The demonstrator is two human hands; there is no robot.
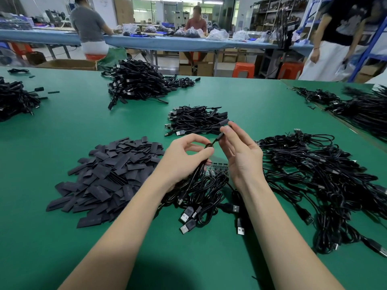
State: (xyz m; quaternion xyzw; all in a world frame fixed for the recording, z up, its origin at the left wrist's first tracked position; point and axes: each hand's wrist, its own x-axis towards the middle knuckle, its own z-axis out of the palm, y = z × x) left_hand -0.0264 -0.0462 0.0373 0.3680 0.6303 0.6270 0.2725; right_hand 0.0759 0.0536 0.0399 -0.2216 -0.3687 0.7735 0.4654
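Head view puts the work just right of the heap of flat black sleeves (109,174). My left hand (184,158) is curled round a bunch of cables (205,191) and pinches one cable (215,140) at its loop. My right hand (240,155) pinches that same cable's tip, close to the left hand but not touching it. I cannot tell whether a sleeve is already on the tip (too small). Beyond the heap, to its right, lies a small stack (194,121) of cables with dark covered ends, which I judge finished. Farther right of the heap a much bigger tangle (314,174) waits, and the heap is barely dented. I'd say most of the work is left.
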